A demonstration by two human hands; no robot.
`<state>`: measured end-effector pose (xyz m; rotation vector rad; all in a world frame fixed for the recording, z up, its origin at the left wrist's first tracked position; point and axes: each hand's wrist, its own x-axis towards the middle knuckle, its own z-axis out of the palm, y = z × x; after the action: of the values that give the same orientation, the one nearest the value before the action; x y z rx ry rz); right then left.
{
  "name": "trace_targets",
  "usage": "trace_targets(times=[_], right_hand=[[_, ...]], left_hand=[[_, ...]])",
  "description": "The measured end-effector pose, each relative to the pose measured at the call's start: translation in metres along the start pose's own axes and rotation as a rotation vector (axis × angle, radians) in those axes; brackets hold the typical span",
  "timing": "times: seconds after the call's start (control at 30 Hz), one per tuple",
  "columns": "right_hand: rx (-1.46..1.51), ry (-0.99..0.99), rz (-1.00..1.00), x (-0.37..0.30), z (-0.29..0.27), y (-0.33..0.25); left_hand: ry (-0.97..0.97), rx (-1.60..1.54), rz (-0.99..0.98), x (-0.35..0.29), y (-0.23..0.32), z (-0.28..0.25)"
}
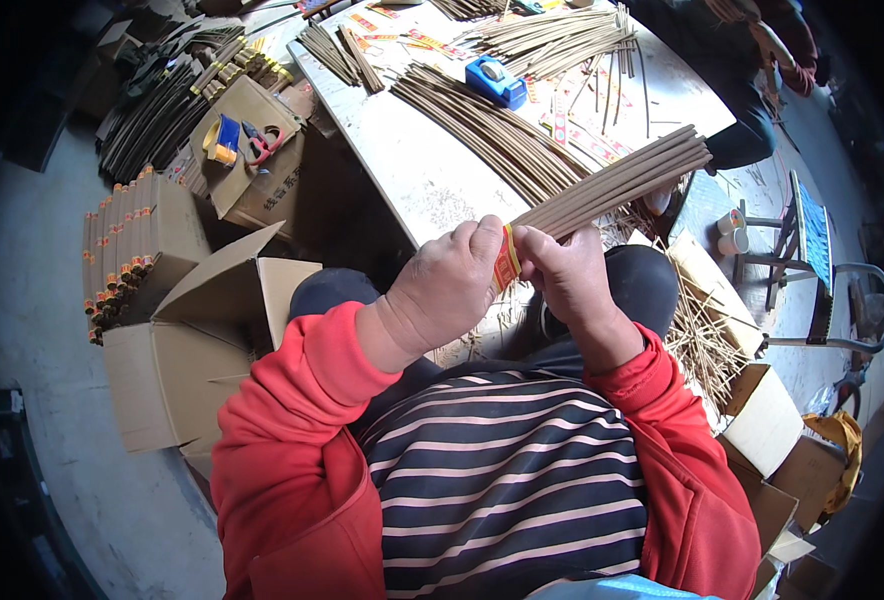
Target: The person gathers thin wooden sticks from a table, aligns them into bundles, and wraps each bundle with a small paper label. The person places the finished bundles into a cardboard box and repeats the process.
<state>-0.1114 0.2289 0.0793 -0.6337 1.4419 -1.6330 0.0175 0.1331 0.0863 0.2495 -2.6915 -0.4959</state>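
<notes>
Both my hands hold one bundle of brown incense sticks (622, 185) above my lap, its free end slanting up to the right over the table corner. My left hand (449, 278) is closed round the near end, where a red and yellow paper band (506, 262) wraps the sticks. Just right of the band, my right hand (574, 275) grips the bundle, thumb on top. Part of the band is hidden under my fingers. Loose incense sticks (492, 135) lie in rows on the white table (432, 205) beyond, beside a blue tape dispenser (496, 82).
An open cardboard box (177, 375) stands at my left, with banded bundles (120, 245) stacked behind it. Red-handled scissors (262, 145) and a tape roll (224, 138) rest on another carton. Broken sticks (707, 340) fill a box at right, near a folding chair (812, 240). A person (752, 90) sits across the table.
</notes>
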Motion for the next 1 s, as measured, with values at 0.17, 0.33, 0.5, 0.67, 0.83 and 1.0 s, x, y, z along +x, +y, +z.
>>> trace_targets(times=[0.17, 0.33, 0.5, 0.67, 0.83, 1.0], right_hand=[[0.049, 0.038, -0.021, -0.002, 0.003, 0.004], [0.107, 0.034, 0.018, -0.001, 0.002, 0.008], [0.133, 0.03, 0.046, 0.0, 0.004, 0.008], [0.089, -0.006, 0.076, 0.001, 0.003, 0.005], [0.142, -0.042, 0.065, 0.006, 0.001, 0.011], [0.167, -0.098, 0.032, 0.013, -0.001, 0.014]], left_hand=[[0.062, 0.114, 0.132, 0.0, -0.004, 0.001], [0.096, 0.172, 0.235, 0.001, -0.009, 0.008], [0.106, 0.161, 0.238, -0.001, -0.006, 0.007], [0.068, 0.242, 0.244, -0.004, -0.011, 0.008], [0.05, 0.381, 0.246, -0.003, -0.015, 0.013], [-0.026, 0.476, 0.201, 0.001, -0.015, 0.008]])
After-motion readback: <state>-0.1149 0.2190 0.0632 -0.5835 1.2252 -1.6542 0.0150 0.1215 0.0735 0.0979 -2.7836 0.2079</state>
